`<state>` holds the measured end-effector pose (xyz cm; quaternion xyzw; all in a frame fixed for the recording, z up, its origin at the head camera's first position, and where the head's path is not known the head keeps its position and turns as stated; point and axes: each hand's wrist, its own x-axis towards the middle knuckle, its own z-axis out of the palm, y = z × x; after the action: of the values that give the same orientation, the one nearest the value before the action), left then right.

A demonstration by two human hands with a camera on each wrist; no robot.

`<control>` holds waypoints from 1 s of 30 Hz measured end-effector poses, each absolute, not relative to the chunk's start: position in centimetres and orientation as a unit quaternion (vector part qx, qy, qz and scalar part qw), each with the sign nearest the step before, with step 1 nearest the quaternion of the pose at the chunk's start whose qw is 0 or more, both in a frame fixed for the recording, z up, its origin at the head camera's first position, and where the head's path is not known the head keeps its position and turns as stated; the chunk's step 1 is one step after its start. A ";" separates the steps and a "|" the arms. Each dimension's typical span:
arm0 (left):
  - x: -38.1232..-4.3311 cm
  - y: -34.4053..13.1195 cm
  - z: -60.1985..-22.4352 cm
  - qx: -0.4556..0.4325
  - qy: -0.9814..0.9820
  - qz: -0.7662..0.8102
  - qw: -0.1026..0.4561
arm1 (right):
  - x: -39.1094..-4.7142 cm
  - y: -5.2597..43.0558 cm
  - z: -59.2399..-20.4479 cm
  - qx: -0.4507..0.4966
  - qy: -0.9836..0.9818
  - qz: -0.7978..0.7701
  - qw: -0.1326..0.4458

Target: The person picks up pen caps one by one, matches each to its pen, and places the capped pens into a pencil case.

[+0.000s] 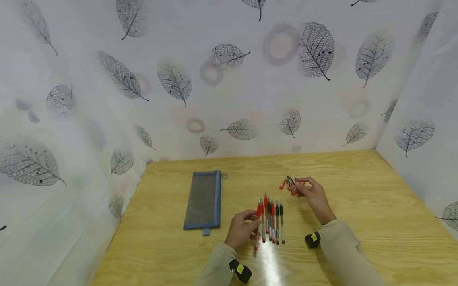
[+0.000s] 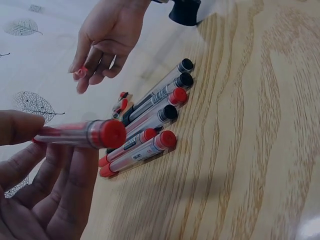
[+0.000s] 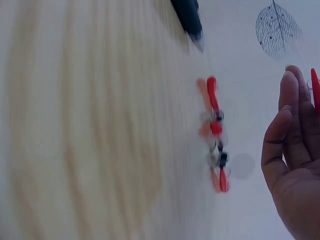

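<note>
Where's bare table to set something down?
Widest: table right of the right hand. Also left of the blue-edged pouch, and between pouch and loose caps, behind the pens. Crowded: the pen row at the left hand, and around those caps.

leaf-print sheeting (image 1: 257, 91): behind | wood-grain table (image 1: 365, 186) | blue-edged pouch (image 1: 202, 200): on table
</note>
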<state>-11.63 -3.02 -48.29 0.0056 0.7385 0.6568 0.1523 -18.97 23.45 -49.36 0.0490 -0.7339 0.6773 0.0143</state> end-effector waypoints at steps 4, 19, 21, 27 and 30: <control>-11.7 -3.0 -48.6 0.014 0.735 0.659 0.158 | -18.6 22.2 -49.4 0.049 -0.726 0.685 0.020; -11.6 -2.7 -48.4 0.037 0.734 0.662 0.146 | -17.7 17.6 -49.0 0.075 -0.695 0.714 0.016; -11.6 -2.7 -48.5 0.036 0.733 0.663 0.144 | -17.6 17.2 -48.9 0.081 -0.691 0.718 0.016; -11.8 -2.8 -48.6 0.038 0.738 0.659 0.140 | -17.3 16.3 -48.7 0.093 -0.693 0.715 0.000; -11.8 -2.9 -48.7 0.039 0.742 0.654 0.140 | -17.2 15.9 -48.6 0.088 -0.694 0.714 -0.009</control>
<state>-11.81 -2.93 -48.68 0.0394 0.7423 0.6540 0.1403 -17.22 15.86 -48.61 0.0878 -0.6941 0.7145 -0.0090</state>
